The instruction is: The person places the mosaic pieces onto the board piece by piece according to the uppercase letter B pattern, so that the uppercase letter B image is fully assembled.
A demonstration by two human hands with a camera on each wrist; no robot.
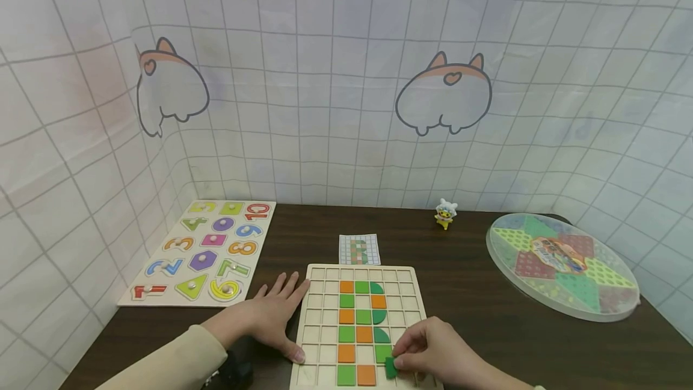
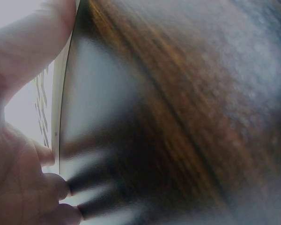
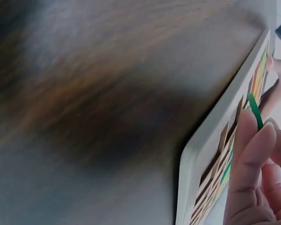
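Observation:
In the head view a pale wooden grid board lies on the dark table, with orange, light green and dark green tiles set in its squares. My right hand pinches a dark green tile between thumb and fingers over the board's lower right part, beside a light green tile. The right wrist view shows that tile edge-on and tilted at the fingertips. Along the board's left edge my left hand rests with fingers spread, its thumb touching the rim. A small pattern card lies just behind the board.
A number-and-shape puzzle board is at the left. To the right lies a round Chinese checkers box. A small yellow-and-white figurine stands at the back. A dark object sits under the left forearm. Grid-patterned cloth encloses the table.

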